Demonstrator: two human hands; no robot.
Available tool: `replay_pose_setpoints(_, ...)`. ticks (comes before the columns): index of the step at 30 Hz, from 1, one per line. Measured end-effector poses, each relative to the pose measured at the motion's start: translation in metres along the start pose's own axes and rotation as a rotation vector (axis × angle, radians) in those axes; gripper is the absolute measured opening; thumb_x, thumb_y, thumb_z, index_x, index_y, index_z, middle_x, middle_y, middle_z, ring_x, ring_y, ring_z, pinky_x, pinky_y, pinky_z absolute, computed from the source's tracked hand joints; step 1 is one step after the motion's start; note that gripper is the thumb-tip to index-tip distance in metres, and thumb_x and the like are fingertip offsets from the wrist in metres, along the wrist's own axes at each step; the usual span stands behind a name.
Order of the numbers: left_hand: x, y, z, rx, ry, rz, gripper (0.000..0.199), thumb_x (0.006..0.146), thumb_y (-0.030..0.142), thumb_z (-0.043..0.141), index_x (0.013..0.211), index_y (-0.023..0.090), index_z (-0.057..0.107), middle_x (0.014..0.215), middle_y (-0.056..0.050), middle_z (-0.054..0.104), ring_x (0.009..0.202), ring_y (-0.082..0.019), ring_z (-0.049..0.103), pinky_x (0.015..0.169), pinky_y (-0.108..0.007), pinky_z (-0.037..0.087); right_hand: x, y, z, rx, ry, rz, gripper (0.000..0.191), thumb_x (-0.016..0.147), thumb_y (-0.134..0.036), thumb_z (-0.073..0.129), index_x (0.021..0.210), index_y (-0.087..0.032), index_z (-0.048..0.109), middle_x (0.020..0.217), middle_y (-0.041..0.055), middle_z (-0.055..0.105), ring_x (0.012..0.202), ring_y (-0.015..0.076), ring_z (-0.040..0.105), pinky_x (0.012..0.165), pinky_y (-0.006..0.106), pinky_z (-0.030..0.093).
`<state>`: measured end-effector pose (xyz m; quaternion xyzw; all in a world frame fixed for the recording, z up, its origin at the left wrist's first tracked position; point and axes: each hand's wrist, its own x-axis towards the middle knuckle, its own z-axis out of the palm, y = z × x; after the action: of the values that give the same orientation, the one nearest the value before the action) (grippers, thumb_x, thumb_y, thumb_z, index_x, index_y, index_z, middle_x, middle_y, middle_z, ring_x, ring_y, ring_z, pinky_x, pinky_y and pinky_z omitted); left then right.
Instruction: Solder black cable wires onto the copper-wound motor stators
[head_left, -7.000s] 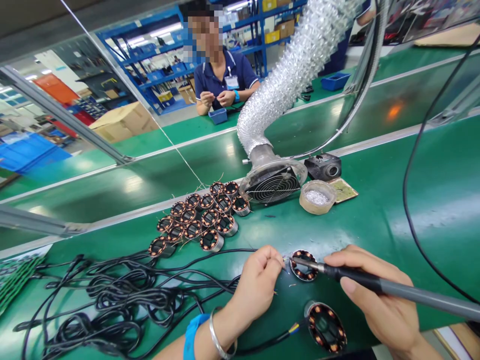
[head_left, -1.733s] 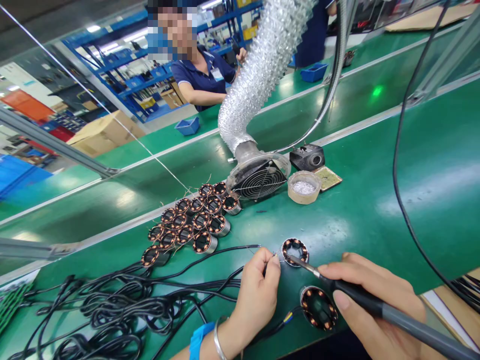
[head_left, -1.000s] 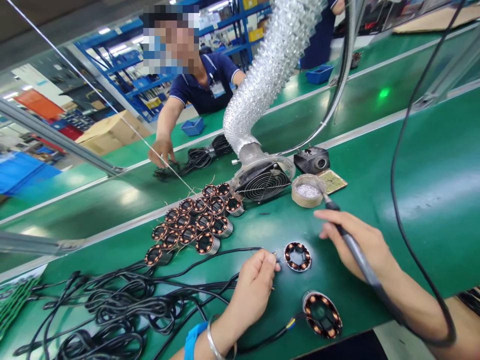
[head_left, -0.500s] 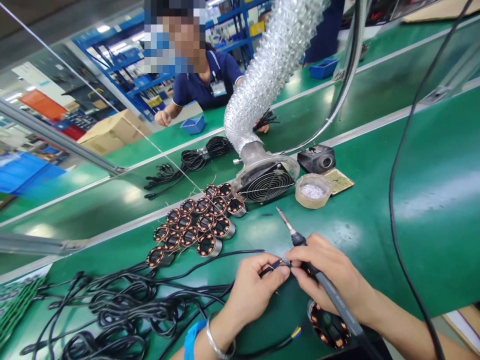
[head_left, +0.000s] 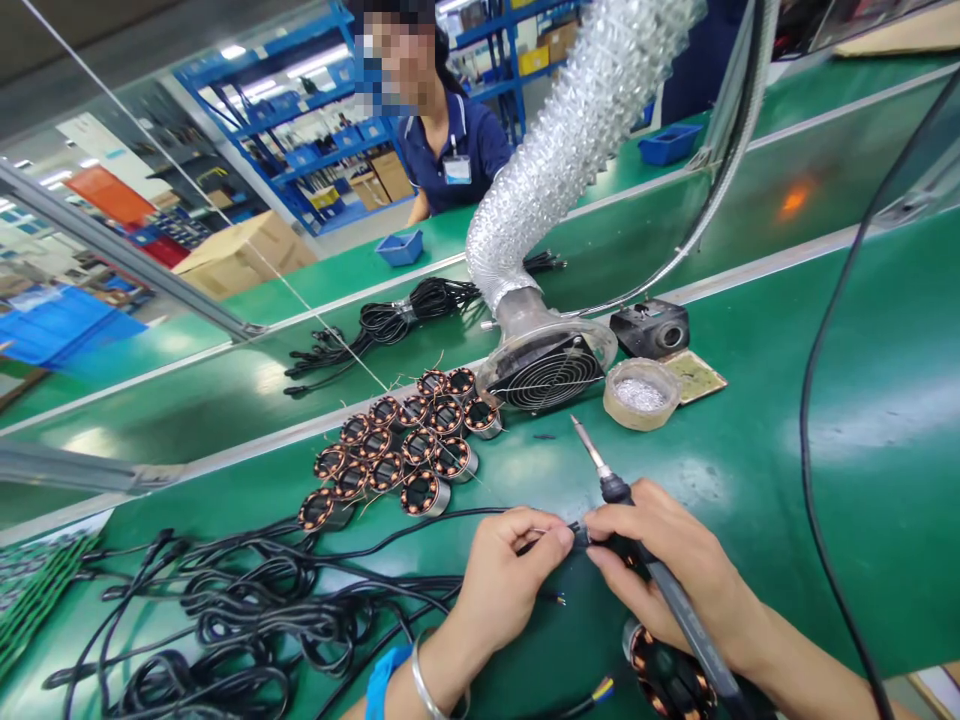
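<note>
My left hand is closed in a pinch on a black cable end, its tip largely hidden by the fingers. Across the grip of my right hand lies a soldering iron, its bare tip pointing up and away over the bench. Thumb and forefinger of that same hand also pinch at a small dark piece between both hands. Under my right wrist sits a copper-wound stator, partly covered. A black cable with stripped coloured ends lies beside it.
Several stators stand grouped ahead, left of a fume extractor fan with a silver duct. A round tub and an iron holder are to its right. Tangled black cables cover the left. A co-worker is opposite.
The view has shifted slightly, so the bench things appear a little further right. My fingertips have closed around the dark piece, where coloured wire showed before. The co-worker's visible hand has lowered.
</note>
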<state>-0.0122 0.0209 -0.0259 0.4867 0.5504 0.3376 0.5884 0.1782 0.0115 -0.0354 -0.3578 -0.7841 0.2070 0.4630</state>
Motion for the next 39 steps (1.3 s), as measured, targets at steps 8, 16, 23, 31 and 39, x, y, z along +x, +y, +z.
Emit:
replay_pose_setpoints(8, -0.003, 0.011, -0.001, 0.176, -0.102, 0.068, 0.022, 0.083, 0.032, 0.065, 0.077, 0.014, 0.076, 0.069, -0.002, 0.067, 0.064, -0.013, 0.052, 0.062, -0.022, 0.039, 0.007, 0.000, 0.000, 0.001, -0.116, -0.013, 0.036, 0.089, -0.006, 0.053, 0.122, -0.020, 0.052, 0.103, 0.0065, 0.065, 0.086, 0.0202, 0.051, 0.074, 0.035, 0.045)
replay_pose_setpoints(16, -0.005, 0.006, -0.006, 0.301, -0.194, 0.100, 0.029, 0.090, 0.031, 0.053, 0.080, 0.012, 0.072, 0.064, 0.001, 0.057, 0.062, -0.012, 0.044, 0.058, -0.022, 0.034, 0.007, 0.003, -0.003, -0.018, -0.180, 0.001, 0.029, 0.093, -0.008, 0.050, 0.118, -0.021, 0.053, 0.090, 0.0031, 0.064, 0.077, 0.0173, 0.052, 0.067, 0.030, 0.046)
replay_pose_setpoints(23, -0.014, 0.011, 0.001, 0.391, -0.147, 0.173, 0.024, 0.092, 0.027, 0.050, 0.087, 0.017, 0.071, 0.074, -0.001, 0.066, 0.065, -0.014, 0.052, 0.060, -0.023, 0.036, 0.004, 0.004, -0.002, 0.024, -0.163, 0.087, 0.031, 0.094, -0.010, 0.050, 0.121, -0.024, 0.053, 0.086, 0.0016, 0.061, 0.079, 0.0155, 0.061, 0.070, 0.027, 0.053)
replay_pose_setpoints(31, -0.018, 0.017, 0.002, 0.492, -0.124, 0.215, 0.020, 0.090, 0.024, 0.051, 0.084, 0.019, 0.069, 0.065, 0.002, 0.060, 0.056, -0.012, 0.047, 0.055, -0.023, 0.032, 0.002, 0.009, -0.006, 0.008, -0.281, 0.106, 0.037, 0.095, -0.013, 0.047, 0.130, -0.025, 0.047, 0.091, 0.0028, 0.058, 0.084, 0.0151, 0.062, 0.075, 0.027, 0.054)
replay_pose_setpoints(39, -0.016, 0.020, 0.002, 0.517, -0.116, 0.222, 0.018, 0.088, 0.022, 0.052, 0.082, 0.018, 0.069, 0.064, 0.002, 0.059, 0.056, -0.012, 0.046, 0.055, -0.023, 0.032, 0.006, 0.008, -0.005, 0.017, -0.267, 0.133, 0.040, 0.093, -0.012, 0.051, 0.130, -0.027, 0.049, 0.088, 0.0008, 0.062, 0.080, 0.0139, 0.063, 0.075, 0.024, 0.054)
